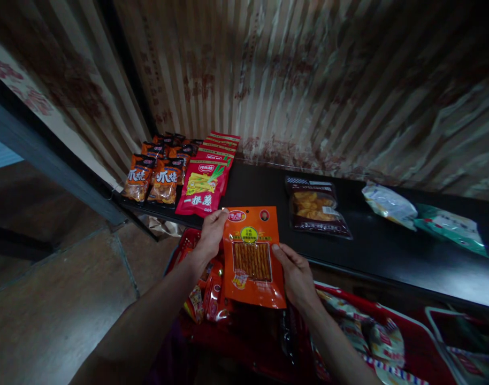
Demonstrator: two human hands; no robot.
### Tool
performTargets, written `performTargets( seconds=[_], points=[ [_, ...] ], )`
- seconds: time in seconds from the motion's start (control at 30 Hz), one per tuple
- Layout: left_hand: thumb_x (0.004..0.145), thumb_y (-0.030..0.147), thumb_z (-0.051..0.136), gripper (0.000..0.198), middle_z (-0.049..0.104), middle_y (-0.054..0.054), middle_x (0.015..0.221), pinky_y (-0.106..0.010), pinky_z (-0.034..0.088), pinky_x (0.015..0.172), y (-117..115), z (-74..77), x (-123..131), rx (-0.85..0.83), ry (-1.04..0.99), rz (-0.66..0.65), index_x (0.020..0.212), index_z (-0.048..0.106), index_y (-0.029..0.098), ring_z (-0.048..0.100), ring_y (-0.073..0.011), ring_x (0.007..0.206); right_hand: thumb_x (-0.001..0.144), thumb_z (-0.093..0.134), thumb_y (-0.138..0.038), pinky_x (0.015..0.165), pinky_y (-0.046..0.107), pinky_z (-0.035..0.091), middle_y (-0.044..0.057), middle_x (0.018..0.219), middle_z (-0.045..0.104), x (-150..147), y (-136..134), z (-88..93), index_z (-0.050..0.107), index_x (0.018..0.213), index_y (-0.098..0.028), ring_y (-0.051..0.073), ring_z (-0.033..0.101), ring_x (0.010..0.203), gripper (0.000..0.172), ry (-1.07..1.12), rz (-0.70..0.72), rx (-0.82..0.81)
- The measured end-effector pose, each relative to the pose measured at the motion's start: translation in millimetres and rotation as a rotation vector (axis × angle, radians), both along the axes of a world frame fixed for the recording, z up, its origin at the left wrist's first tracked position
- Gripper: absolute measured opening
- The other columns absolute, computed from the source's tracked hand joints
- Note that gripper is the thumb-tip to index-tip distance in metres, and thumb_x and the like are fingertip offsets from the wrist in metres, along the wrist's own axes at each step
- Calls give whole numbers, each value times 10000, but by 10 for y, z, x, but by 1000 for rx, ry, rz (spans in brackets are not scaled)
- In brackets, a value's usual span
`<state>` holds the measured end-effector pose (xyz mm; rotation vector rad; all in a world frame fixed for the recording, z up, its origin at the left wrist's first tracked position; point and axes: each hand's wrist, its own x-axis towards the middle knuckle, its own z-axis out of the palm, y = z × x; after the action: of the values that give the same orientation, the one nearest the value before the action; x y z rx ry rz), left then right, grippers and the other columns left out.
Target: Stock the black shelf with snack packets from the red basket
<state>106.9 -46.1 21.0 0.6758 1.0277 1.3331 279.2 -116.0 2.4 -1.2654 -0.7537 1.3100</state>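
An orange snack packet (pixel 252 262) with a clear window showing brown sticks is held upright between my two hands, in front of the shelf edge. My left hand (pixel 212 232) pinches its upper left corner. On the other side, my right hand (pixel 296 270) grips the right edge, thumb on the front. Just beyond my left hand lie overlapping pink-red snack packets (pixel 202 184) with a green onion picture. Below the orange packet, a red basket (pixel 188 238) holds red and orange snack packets (pixel 213 294), partly hidden by my hands and the packet.
Several orange-and-black snack bags (pixel 164 182) stand at the black shelf's (pixel 260 187) left end. To the right lie a brown bag (pixel 314 207), a white bag (pixel 389 203) and a green bag (pixel 451 227). Another red basket (pixel 413 326) sits lower right. A patterned curtain (pixel 268 80) hangs behind.
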Motion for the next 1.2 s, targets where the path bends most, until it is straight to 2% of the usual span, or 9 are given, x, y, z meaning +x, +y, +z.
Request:
performTargets(
  seconds=[0.2, 0.3, 0.47, 0.57, 0.73, 0.97, 1.07, 1.2],
  points=[
    [608, 412, 730, 297, 592, 27, 595, -219, 396, 546, -54, -62, 24, -43, -3, -52, 692, 608, 154, 519, -103, 542, 668, 730, -426, 623, 302, 499, -9, 693, 697, 56, 44, -95, 729, 789, -228, 190, 632, 652, 232, -45, -54, 60],
    [614, 374, 726, 264, 625, 12, 648, -224, 414, 571, -98, -88, 37, -51, 6, -82, 722, 624, 155, 533, -108, 566, 664, 724, -441, 595, 293, 487, -8, 682, 689, 68, 57, -120, 726, 765, -217, 188, 624, 634, 246, -62, -68, 67],
    [646, 401, 695, 286, 621, 8, 665, -232, 416, 582, -133, -114, 28, -8, 89, -132, 787, 647, 157, 539, -124, 601, 674, 715, -442, 584, 267, 467, -21, 708, 680, 49, 94, -56, 713, 782, -218, 164, 602, 637, 248, -48, -48, 94],
    [680, 409, 665, 264, 590, 19, 635, -216, 384, 550, -147, -103, 16, 32, 164, -171, 755, 637, 157, 511, -117, 588, 665, 714, -458, 565, 257, 458, -25, 721, 681, 43, 150, -17, 710, 812, -219, 149, 587, 617, 280, -55, -113, 94],
    [689, 385, 648, 231, 557, 29, 616, -198, 344, 511, -181, -72, 5, 36, 229, -186, 691, 609, 157, 458, -97, 554, 615, 746, -433, 440, 232, 399, -39, 584, 638, 31, 241, -6, 705, 743, -195, 115, 505, 467, 273, -25, -207, 36],
    [612, 395, 719, 272, 611, 14, 656, -214, 378, 553, -217, 3, -25, -82, 144, -235, 713, 631, 158, 517, -112, 579, 513, 800, -337, 564, 248, 509, -31, 648, 708, -26, 305, 57, 700, 638, -209, 139, 612, 562, 205, 198, -288, 22],
    [604, 379, 733, 273, 648, -4, 708, -225, 390, 585, -241, -2, -45, -139, 121, -283, 735, 639, 159, 561, -126, 620, 515, 795, -327, 552, 252, 515, -26, 667, 718, -12, 325, 78, 703, 646, -215, 144, 622, 561, 195, 219, -292, 15],
    [648, 364, 713, 256, 687, -37, 750, -258, 414, 633, -275, -24, -76, -146, 98, -409, 804, 670, 166, 603, -161, 673, 541, 788, -337, 502, 268, 498, -29, 640, 706, 16, 343, 73, 701, 675, -224, 159, 617, 528, 196, 213, -277, 3]
  ],
)
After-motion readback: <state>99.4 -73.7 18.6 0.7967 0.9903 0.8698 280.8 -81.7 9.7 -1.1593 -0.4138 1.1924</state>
